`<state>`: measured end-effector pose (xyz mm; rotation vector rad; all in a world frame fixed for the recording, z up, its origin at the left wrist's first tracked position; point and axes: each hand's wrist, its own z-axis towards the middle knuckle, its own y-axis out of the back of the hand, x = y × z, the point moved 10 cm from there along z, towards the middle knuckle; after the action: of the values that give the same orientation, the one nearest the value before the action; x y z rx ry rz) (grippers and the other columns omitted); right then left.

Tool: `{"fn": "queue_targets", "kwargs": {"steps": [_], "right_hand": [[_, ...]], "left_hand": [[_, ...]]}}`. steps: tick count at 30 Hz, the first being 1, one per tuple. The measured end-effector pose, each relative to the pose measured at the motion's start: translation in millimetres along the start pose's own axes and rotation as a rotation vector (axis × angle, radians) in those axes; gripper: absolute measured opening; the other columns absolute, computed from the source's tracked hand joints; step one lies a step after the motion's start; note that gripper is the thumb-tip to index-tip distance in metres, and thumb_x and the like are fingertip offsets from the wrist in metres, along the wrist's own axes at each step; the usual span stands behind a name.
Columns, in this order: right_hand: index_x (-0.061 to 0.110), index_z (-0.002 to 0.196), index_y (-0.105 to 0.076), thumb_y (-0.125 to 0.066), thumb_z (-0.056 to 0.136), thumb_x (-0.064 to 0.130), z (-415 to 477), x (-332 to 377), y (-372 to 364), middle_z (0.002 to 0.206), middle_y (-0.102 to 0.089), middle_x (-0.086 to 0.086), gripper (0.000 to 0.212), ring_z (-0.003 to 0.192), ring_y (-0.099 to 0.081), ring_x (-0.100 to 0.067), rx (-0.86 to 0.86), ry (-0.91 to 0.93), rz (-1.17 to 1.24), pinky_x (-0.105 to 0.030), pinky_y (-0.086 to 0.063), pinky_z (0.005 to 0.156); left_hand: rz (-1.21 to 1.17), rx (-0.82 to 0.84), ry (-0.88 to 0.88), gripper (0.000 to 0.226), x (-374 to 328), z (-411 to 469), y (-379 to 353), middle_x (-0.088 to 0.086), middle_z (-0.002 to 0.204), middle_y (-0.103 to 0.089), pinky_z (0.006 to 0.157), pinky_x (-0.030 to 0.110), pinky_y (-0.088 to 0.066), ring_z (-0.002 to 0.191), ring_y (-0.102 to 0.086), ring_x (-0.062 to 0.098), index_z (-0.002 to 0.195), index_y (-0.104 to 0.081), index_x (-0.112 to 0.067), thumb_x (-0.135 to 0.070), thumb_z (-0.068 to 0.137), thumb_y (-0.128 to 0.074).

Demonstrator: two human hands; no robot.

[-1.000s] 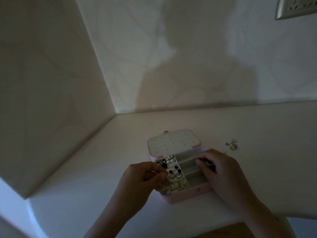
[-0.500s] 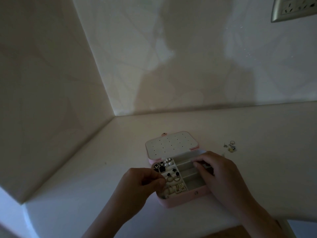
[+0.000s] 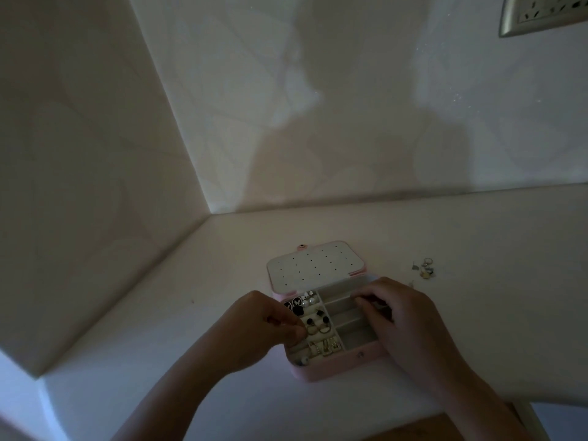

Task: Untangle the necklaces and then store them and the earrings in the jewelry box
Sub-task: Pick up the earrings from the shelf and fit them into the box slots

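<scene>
A pink jewelry box [image 3: 337, 367] lies open on the white counter, its dotted white lid [image 3: 313, 265] folded back. The left padded rows hold several earrings [image 3: 318, 326]: black, pearl and gold ones. My left hand [image 3: 264, 326] hovers over the box's left side, fingertips pinched together on something small that I cannot make out. My right hand [image 3: 404, 319] rests on the right side, fingers curled over the divided compartments [image 3: 353, 319]. No necklace is plainly visible in this dim light.
A small heap of loose earrings [image 3: 424, 270] lies on the counter to the right of the box. Walls meet in a corner behind. A wall socket [image 3: 541, 14] is at the top right. The counter's front edge runs just below my wrists.
My left hand has dropped lower over the earring rows, its fingertips still pinched. My right hand stays on the right side of the box.
</scene>
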<state>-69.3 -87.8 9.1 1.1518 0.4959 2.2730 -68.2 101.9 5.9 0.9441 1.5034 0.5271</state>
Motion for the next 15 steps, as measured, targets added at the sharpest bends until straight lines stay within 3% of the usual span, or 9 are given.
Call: {"fn": "queue_targets", "kwargs": {"steps": [6, 10, 15], "right_hand": [[0.020, 0.091, -0.072, -0.065, 0.088, 0.016, 0, 1, -1, 0.087, -0.068, 0.011, 0.009, 0.079, -0.062, -0.003, 0.008, 0.004, -0.007, -0.023, -0.052, 0.068], [0.022, 0.091, -0.072, -0.066, 0.088, 0.015, 0, 0, -1, 0.088, -0.067, 0.013, 0.010, 0.080, -0.061, -0.002, 0.004, 0.005, -0.007, -0.017, -0.050, 0.069], [0.023, 0.090, -0.071, -0.066, 0.087, 0.015, 0, 2, 0, 0.087, -0.067, 0.014, 0.010, 0.080, -0.061, 0.000, -0.003, 0.013, -0.003, -0.019, -0.050, 0.069]], "left_hand": [[0.123, 0.135, -0.079, 0.017, -16, 6, 1, -0.011, 0.100, -0.072, 0.093, 0.021, -0.049, 0.095, -0.064, 0.001, 0.100, -0.075, -0.019, -0.026, 0.087, -0.067], [0.195, 0.226, -0.090, 0.017, -20, 9, -3, -0.018, 0.088, -0.069, 0.084, 0.012, -0.046, 0.085, -0.061, -0.005, 0.100, -0.075, -0.019, -0.026, 0.085, -0.069], [0.203, 0.217, -0.105, 0.016, -19, 10, -5, -0.011, 0.100, -0.072, 0.089, 0.016, -0.048, 0.092, -0.063, -0.002, 0.099, -0.075, -0.019, -0.025, 0.085, -0.070]]}}
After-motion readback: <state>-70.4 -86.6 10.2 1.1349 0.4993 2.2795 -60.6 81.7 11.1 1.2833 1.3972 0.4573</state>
